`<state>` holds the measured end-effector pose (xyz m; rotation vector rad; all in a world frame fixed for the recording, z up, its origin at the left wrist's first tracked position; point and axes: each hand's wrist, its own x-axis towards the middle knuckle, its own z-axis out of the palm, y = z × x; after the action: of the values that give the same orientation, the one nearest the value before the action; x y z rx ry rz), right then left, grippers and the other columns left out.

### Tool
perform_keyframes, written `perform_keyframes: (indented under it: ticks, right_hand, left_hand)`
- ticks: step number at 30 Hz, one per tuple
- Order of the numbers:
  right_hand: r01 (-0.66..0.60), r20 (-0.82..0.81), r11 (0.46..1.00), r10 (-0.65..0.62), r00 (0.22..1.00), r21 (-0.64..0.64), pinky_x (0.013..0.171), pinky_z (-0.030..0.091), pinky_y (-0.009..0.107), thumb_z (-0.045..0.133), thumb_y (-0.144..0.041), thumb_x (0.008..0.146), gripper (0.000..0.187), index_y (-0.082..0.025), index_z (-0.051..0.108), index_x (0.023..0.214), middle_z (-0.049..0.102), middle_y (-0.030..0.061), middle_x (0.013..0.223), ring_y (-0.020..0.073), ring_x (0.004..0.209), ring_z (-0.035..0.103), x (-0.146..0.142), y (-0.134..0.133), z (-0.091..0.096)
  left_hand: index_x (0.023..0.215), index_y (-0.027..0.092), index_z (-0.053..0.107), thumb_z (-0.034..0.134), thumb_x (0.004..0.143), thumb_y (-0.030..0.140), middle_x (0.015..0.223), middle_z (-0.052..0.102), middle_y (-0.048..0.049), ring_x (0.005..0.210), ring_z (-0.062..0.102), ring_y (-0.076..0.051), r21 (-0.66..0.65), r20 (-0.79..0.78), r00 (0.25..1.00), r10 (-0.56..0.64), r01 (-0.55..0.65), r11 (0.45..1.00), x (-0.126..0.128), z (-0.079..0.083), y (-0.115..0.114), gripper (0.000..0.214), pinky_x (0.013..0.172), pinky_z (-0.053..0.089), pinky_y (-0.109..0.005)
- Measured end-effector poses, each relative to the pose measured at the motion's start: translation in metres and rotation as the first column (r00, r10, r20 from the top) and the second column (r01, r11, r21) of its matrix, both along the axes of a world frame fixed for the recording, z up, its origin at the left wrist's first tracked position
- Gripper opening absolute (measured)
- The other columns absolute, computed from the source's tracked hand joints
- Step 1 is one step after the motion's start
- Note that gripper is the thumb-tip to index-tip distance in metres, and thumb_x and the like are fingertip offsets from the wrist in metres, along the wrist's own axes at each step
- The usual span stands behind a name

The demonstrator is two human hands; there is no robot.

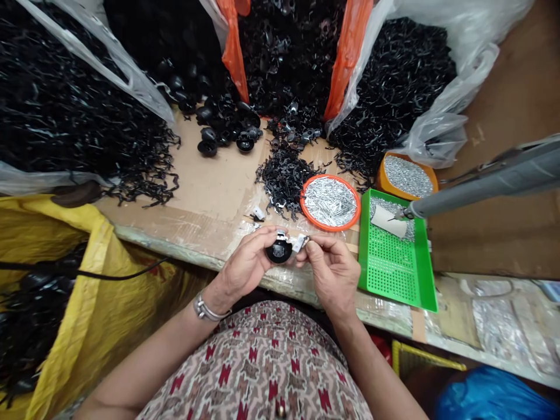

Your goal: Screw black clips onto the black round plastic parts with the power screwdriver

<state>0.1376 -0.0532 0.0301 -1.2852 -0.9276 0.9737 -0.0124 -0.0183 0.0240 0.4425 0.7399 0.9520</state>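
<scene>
The left hand [247, 262] is closed around a round black plastic cap [279, 252], which it holds just above the near edge of a cardboard-covered workbench [205, 186]; the right hand [330, 273] is curled into a pinch on a small pale metal clip [300, 242], which touches the cap's right rim; the two hands nearly meet there; a metal bracelet [210, 309] circles the left wrist, and a patterned red-and-beige garment [258, 361] fills the near foreground; a few small white pieces [258, 213] lie just far of the hands; farther right sits a round orange tray [330, 202] heaped with silver pins, then a green perforated tray [394, 262] holding a paper slip [388, 220]; an orange tub [406, 177] of silver bits stands beyond it; a grey tool [490, 181] reaches in from the right over the green tray; heaps of black plastic strips [74, 116] and black round caps [223, 125] spread along the far side; a yellow sack [74, 291] sits at near left.
</scene>
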Motion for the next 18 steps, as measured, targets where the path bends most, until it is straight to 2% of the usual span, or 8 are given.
perform_keyframes:
  ticks: [4, 6, 9, 12, 16, 18]
  right_hand:
    - [-0.091, -0.003, 0.994, 0.091, 0.996, -0.064, 0.055, 0.061, 0.025, 0.074, -0.033, 0.088, 0.015, -0.019, 0.068, 0.093, 0.072, -0.0012, 0.068, 0.0111, 0.055, 0.068, -0.006, -0.003, -0.006]
    - [-0.126, 0.044, 0.988, 0.130, 0.990, -0.092, 0.056, 0.061, 0.026, 0.072, -0.036, 0.090, 0.017, -0.020, 0.068, 0.096, 0.072, 0.0001, 0.073, 0.0118, 0.060, 0.068, -0.006, -0.004, -0.012]
    - [-0.161, 0.224, 0.981, 0.182, 0.957, -0.106, 0.062, 0.060, 0.028, 0.066, -0.036, 0.094, 0.015, -0.022, 0.067, 0.099, 0.070, 0.0027, 0.086, 0.0139, 0.070, 0.068, -0.001, -0.005, -0.020]
    - [-0.175, 0.389, 0.976, 0.214, 0.896, -0.132, 0.066, 0.057, 0.030, 0.063, -0.034, 0.096, 0.012, -0.023, 0.066, 0.096, 0.068, 0.0035, 0.087, 0.0154, 0.073, 0.066, 0.004, -0.006, -0.023]
    - [-0.233, 0.407, 0.959, 0.279, 0.870, -0.160, 0.064, 0.054, 0.030, 0.062, -0.033, 0.096, 0.012, -0.022, 0.067, 0.092, 0.068, 0.0021, 0.081, 0.0149, 0.067, 0.064, 0.005, -0.001, -0.019]
    - [-0.297, 0.393, 0.943, 0.333, 0.857, -0.152, 0.065, 0.053, 0.030, 0.064, -0.034, 0.095, 0.014, -0.023, 0.071, 0.098, 0.070, 0.0017, 0.080, 0.0149, 0.066, 0.064, 0.006, 0.006, -0.015]
  left_hand:
    - [0.104, 0.016, 0.068, 0.070, 0.085, 0.027, 0.090, 0.066, -0.0045, 0.074, 0.062, -0.016, 0.025, 0.048, 0.998, -0.035, 0.033, 0.999, 0.005, -0.002, -0.004, 0.021, 0.070, 0.054, -0.031]
    - [0.108, 0.016, 0.069, 0.070, 0.084, 0.026, 0.092, 0.067, -0.0051, 0.074, 0.061, -0.016, 0.035, 0.023, 0.998, -0.063, 0.062, 0.997, 0.005, -0.003, -0.005, 0.026, 0.069, 0.053, -0.030]
    - [0.113, 0.016, 0.071, 0.071, 0.082, 0.023, 0.102, 0.071, -0.0070, 0.085, 0.064, -0.018, 0.110, -0.156, 0.984, -0.085, 0.103, 0.989, 0.004, -0.004, -0.007, 0.032, 0.078, 0.053, -0.030]
    - [0.118, 0.019, 0.072, 0.069, 0.083, 0.019, 0.115, 0.073, -0.0073, 0.106, 0.066, -0.023, 0.261, -0.396, 0.916, -0.068, 0.183, 0.948, 0.004, -0.005, -0.008, 0.035, 0.095, 0.051, -0.033]
    - [0.114, 0.020, 0.074, 0.060, 0.086, 0.014, 0.114, 0.074, -0.0071, 0.110, 0.066, -0.025, 0.440, -0.590, 0.806, 0.053, 0.266, 0.858, 0.002, -0.008, -0.009, 0.032, 0.104, 0.048, -0.037]
    - [0.110, 0.020, 0.074, 0.060, 0.083, 0.013, 0.109, 0.074, -0.0070, 0.105, 0.066, -0.026, 0.434, -0.612, 0.788, 0.065, 0.266, 0.861, -0.001, -0.009, -0.008, 0.032, 0.099, 0.052, -0.038]
